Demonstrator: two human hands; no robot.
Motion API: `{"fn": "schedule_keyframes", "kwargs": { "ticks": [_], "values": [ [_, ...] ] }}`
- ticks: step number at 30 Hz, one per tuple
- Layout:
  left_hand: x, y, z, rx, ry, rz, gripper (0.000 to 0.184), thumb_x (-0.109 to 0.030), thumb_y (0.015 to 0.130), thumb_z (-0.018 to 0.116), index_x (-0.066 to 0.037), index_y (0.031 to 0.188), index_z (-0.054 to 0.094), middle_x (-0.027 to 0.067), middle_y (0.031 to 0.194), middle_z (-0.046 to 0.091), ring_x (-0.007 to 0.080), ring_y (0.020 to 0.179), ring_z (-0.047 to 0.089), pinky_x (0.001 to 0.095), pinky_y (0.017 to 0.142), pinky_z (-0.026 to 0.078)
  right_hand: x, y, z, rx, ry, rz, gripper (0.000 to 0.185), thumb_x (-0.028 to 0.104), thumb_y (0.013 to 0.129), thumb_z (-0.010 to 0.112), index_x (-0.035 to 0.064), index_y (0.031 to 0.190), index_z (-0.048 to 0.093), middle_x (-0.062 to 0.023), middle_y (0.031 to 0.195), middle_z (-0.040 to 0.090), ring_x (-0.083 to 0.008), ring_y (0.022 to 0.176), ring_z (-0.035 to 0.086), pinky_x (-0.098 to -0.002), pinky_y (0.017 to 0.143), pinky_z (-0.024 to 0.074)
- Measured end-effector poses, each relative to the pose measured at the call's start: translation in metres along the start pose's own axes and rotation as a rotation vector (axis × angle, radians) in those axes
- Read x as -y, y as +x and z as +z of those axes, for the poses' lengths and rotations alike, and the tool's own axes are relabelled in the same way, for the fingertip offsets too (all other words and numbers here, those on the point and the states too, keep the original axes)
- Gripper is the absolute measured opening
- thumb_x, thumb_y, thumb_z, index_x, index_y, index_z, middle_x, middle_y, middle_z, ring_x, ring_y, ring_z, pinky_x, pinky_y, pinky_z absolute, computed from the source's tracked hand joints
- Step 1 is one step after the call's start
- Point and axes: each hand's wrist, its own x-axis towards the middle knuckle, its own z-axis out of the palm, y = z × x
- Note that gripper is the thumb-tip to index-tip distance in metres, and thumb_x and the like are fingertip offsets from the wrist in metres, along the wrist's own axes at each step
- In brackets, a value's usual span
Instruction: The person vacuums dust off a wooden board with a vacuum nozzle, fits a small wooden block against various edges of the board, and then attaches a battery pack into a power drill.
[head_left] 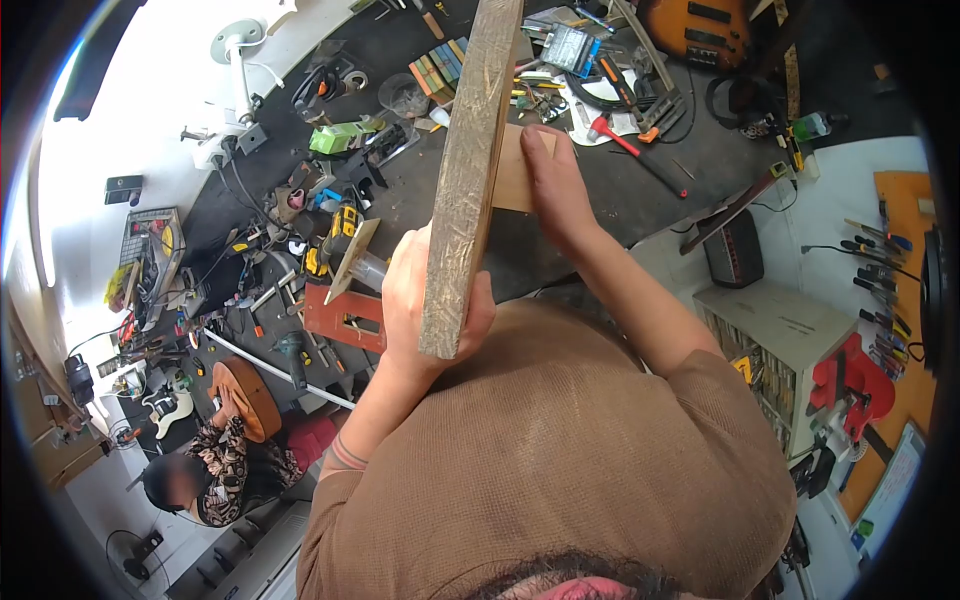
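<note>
Above bench (640, 200): board (467, 190) clamped in left hand (404, 300), tan sheet (513, 178) held by right hand (563, 195); board may be tipped by loosened grip.

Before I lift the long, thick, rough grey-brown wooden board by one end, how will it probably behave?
The board is probably stiff, as it looks thick and straight. Its far end may dip, since the left hand grips near the other end. The coarse surface suggests little slipping.

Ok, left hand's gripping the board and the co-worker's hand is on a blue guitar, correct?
Guitar colour's wrong: the head view shows the co-worker's hand on a brown guitar. The left hand is gripping the board, as stated.
</note>
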Motion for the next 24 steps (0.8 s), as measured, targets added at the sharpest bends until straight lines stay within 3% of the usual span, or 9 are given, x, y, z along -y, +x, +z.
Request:
{"fn": "schedule_keyframes", "kwargs": {
  "ticks": [6,9,18,21,24],
  "values": [
    [0.0,0.001,0.001,-0.001,0.003,0.026,0.051,0.0,0.079,0.073,0.009,0.128,0.063,0.0271,0.127,0.065,0.0463,0.095,0.066,0.0515,0.086,0.056,-0.006,0.003,0.001,-0.037,-0.044,-0.031,0.056,0.05,0.112,0.064,0.0049,0.144,0.057,-0.012,0.125,0.065,-0.0186,0.11,0.063,-0.0344,0.095,0.0542],
    [-0.002,0.003,0.002,0.017,0.016,0.028,0.053,0.001,0.078,0.073,0.009,0.129,0.063,0.027,0.128,0.064,0.0463,0.096,0.066,0.0518,0.086,0.056,-0.006,0.004,0.002,-0.049,0.038,0.028,0.056,0.044,0.112,0.065,0.0002,0.145,0.053,-0.0182,0.129,0.067,-0.0238,0.116,0.065,-0.0383,0.101,0.0537],
    [0.005,-0.009,0.004,0.02,0.079,-0.013,0.045,-0.002,0.079,0.072,0.008,0.122,0.066,0.027,0.12,0.064,0.0489,0.098,0.066,0.0537,0.088,0.057,-0.008,0.007,0.006,-0.048,-0.005,0.019,0.058,0.044,0.112,0.065,0.0008,0.148,0.051,-0.0221,0.133,0.068,-0.0275,0.119,0.067,-0.0408,0.103,0.0538],
    [0.005,-0.006,0.004,0.004,0.025,-0.024,0.041,-0.002,0.079,0.072,0.007,0.119,0.067,0.0258,0.115,0.065,0.049,0.097,0.066,0.0545,0.088,0.057,-0.002,0.002,0.007,-0.053,-0.021,0.014,0.059,0.048,0.112,0.066,0.004,0.148,0.052,-0.0129,0.128,0.064,-0.019,0.113,0.063,-0.0352,0.097,0.0536],
    [0.007,-0.006,0.003,-0.006,0.014,-0.009,0.038,-0.002,0.08,0.072,0.006,0.116,0.069,0.0246,0.11,0.066,0.0485,0.096,0.066,0.0549,0.088,0.057,-0.004,0.002,0.008,-0.049,-0.045,-0.03,0.059,0.047,0.112,0.066,0.0038,0.149,0.051,-0.0138,0.128,0.065,-0.0197,0.114,0.063,-0.0352,0.098,0.0535]
  ]
}}
